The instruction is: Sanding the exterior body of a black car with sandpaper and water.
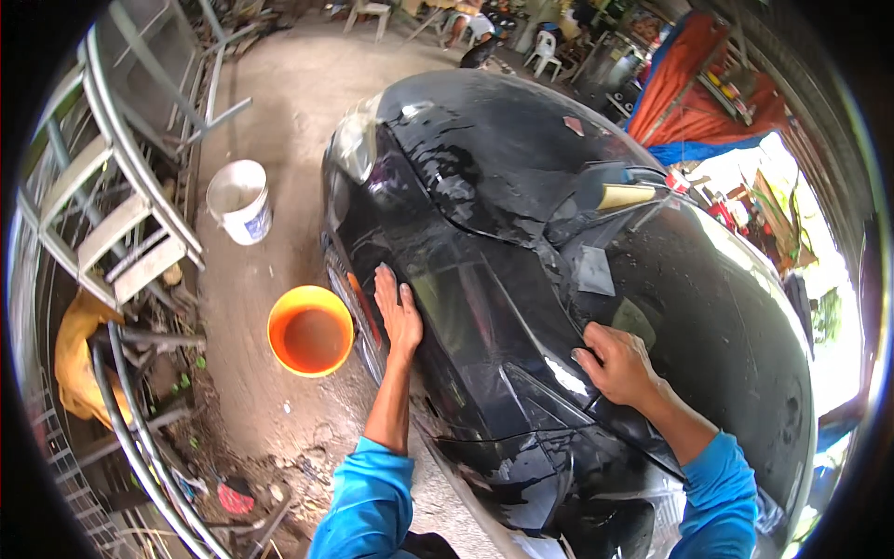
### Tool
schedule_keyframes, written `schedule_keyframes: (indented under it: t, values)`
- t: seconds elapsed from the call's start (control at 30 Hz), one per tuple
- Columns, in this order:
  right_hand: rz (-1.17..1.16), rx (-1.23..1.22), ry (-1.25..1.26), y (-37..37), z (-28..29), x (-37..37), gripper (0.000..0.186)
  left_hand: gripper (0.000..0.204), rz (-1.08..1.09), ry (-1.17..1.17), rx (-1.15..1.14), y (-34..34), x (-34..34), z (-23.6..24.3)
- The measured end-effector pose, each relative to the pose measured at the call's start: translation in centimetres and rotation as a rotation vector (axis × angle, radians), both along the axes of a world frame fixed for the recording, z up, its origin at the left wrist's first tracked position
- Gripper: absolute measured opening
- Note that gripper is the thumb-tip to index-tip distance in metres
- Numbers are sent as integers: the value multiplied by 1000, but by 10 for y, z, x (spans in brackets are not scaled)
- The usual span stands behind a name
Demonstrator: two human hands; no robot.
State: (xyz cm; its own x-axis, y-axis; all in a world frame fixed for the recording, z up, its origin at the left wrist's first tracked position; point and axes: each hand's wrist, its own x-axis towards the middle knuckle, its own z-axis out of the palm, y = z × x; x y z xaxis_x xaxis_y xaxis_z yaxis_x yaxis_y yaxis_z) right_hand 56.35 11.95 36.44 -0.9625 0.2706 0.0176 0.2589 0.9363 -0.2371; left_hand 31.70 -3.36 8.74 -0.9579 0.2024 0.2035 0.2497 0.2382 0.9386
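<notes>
Overhead, head view only: a person in blue sleeves leans over a wet black car (521, 214), seen from above w/ fisheye bending at the edges. 2 bare hands rest on the bodywork. Left hand (398, 312) lies flat, fingers spread and pointing away from the person, palm down on the car's side panel near the wheel arch; it holds nothing. Right hand (619, 363) sits on the dark glass/pillar area further right, fingers curled loosely and pressed to the surface; can't tell if anything small is under the fingers. Car fills the centre and right of the frame, nose pointing away, paint streaked w/ water, 1 headlight (354, 144) visible at the far left corner. A yellow sponge (626, 196) lies on the car near the windscreen base, well apart from both hands.

On the dirt ground left of the car: an orange bucket (310, 331) w/ muddy water, just beside the left hand's side of the car, and a white bucket (239, 200) further off. Metal frames (121, 186) and scrap pile along the left edge. Orange and blue tarps (694, 102) hang at top right; white plastic chairs (545, 48) stand far behind.
</notes>
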Motion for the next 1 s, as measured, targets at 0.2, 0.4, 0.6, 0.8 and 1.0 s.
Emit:
schedule_keyframes:
  t: [0.2,0.4,0.6,0.8,1.0]
  values:
    - [6,38,48,19,-5,13,23,84,-373,86,-50,-21,230,28]
    - [39,54,22,17,-7,9,22,63,-150,99,-16,14,52,45]
    - [19,49,34,23,-8,13,21,76,-329,113,-45,-16,235,40]
    - [59,71,52,17,-9,12,22,68,-103,9,75,10,80,12]
    - [23,88,31,28,-12,18,23,74,-278,213,-61,-2,196,43]
